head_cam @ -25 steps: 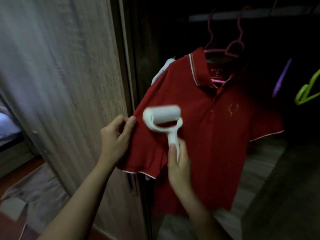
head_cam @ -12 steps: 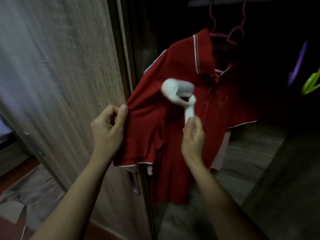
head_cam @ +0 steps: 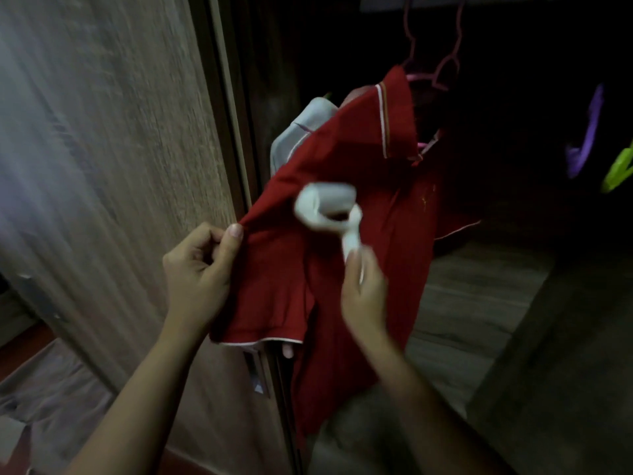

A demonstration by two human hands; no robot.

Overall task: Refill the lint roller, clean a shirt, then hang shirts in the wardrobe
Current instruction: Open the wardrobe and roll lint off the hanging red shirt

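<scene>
The red shirt (head_cam: 346,186) is hanging on a pink hanger (head_cam: 428,75); the left hand (head_cam: 200,272) is pinching its sleeve; the right hand (head_cam: 364,296) is gripping the lint roller (head_cam: 329,207), fingers curled around the handle, roller against the shirt's chest.

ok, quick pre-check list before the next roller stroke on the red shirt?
1. Left hand pinches the red polo shirt at its sleeve edge, fabric pulled out: ok.
2. Right hand grips the white lint roller by its handle: ok.
3. Roller head over the shirt's chest: ok; contact with fabric: cannot tell, blurred.
4. Shirt on the pink plastic hanger: ok.
5. Sticky sheet state: cannot tell.
</scene>
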